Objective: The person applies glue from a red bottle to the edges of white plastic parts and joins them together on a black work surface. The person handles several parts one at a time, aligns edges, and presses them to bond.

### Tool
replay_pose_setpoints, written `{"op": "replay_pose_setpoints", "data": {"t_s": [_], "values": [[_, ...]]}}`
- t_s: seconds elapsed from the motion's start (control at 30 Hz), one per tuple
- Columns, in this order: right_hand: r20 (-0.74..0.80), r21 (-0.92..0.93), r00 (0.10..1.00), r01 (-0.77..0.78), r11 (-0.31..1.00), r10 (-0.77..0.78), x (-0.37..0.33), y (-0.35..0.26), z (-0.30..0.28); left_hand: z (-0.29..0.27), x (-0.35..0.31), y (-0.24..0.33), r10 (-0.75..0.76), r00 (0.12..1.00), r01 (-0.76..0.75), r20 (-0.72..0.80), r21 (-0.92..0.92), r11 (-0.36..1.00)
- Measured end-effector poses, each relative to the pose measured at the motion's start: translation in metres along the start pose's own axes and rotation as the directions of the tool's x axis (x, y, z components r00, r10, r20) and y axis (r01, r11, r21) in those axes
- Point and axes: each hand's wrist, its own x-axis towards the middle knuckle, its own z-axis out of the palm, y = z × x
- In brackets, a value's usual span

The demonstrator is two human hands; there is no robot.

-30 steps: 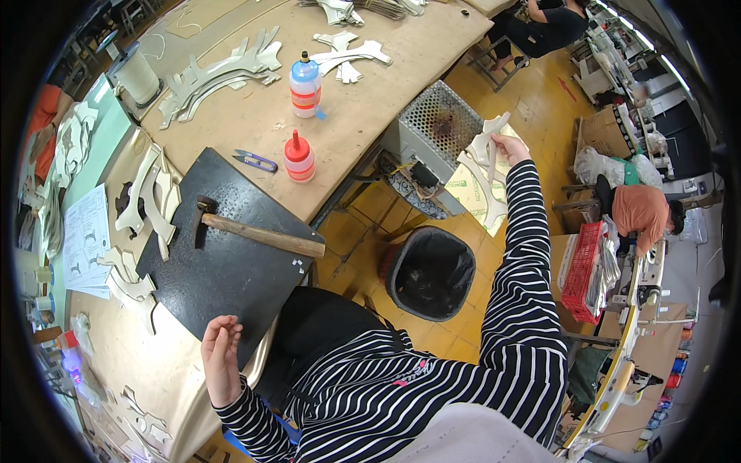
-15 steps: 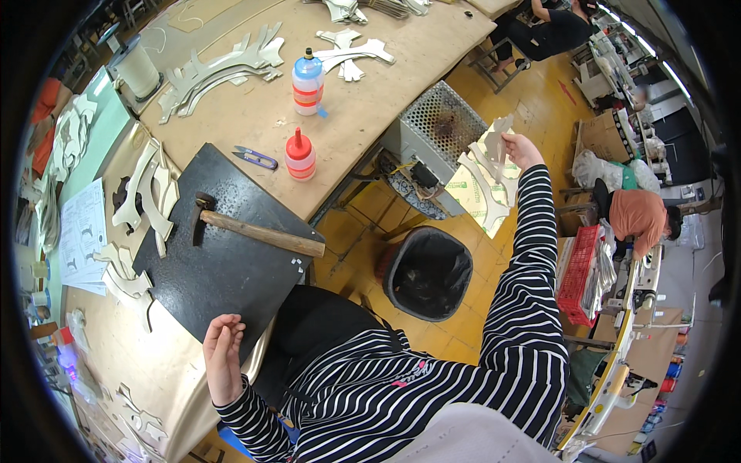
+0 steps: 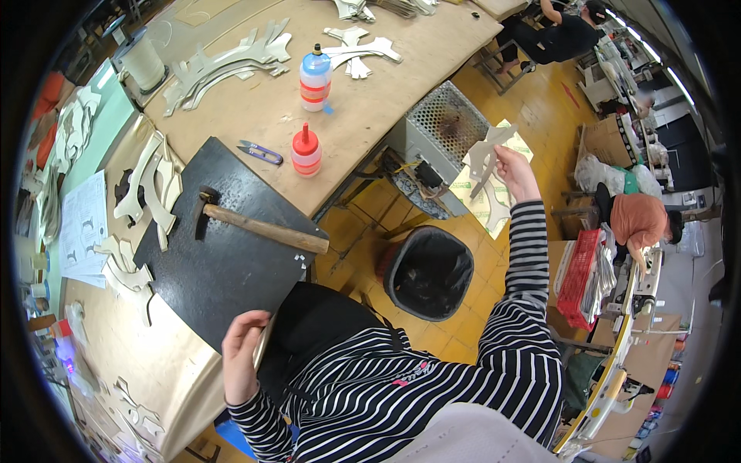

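My right hand (image 3: 515, 174) is closed on a pale, curvy cut-out piece (image 3: 486, 150), pinching its edge. The piece is over a yellowish patterned sheet (image 3: 522, 147) beside a perforated metal box (image 3: 448, 116); more pale cut-outs (image 3: 498, 207) lie on that sheet. Near the front edge of a black board (image 3: 231, 270), my left hand (image 3: 241, 355) has loosely bent fingers and nothing visible in them. On the board lies a hammer (image 3: 266, 231) with a wooden handle. Pale curved pieces (image 3: 147, 185) are stacked along the board's left side.
A red-capped bottle (image 3: 306, 154), a blue-topped bottle (image 3: 315, 81) and purple thread snips (image 3: 261, 152) are on the table. A lined black bin (image 3: 429, 274) stands below on the floor. Two people sit at the right, near a red crate (image 3: 579, 278).
My right hand has drawn slightly nearer and left, and the piece in it has tilted over the sheet. My left hand has shifted a little right, its fingers loosening.
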Motion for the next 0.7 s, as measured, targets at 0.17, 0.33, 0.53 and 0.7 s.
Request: {"op": "replay_pose_setpoints", "data": {"t_s": [0.17, 0.33, 0.53, 0.7], "values": [[0.1, 0.156, 0.991, 0.07, 0.985, -0.086, -0.108, -0.001, 0.087, 0.096, 0.037, 0.004, 0.113, 0.904, -0.168, 0.413, 0.099, 0.981], [0.185, 0.218, 0.983, -0.046, 0.975, 0.005, -0.175, 0.01, 0.159, 0.187, 0.073, -0.011, 0.037, 0.952, 0.041, 0.304, -0.248, 0.968], [0.238, 0.143, 0.971, -0.041, 0.989, 0.006, -0.183, 0.02, 0.161, 0.17, 0.059, -0.001, 0.054, 0.987, 0.01, 0.148, -0.4, 0.916], [0.036, -0.246, 0.972, 0.236, 0.94, -0.234, -0.14, 0.007, 0.093, 0.122, 0.039, 0.021, 0.209, 0.974, -0.155, 0.084, -0.422, 0.893]]}}
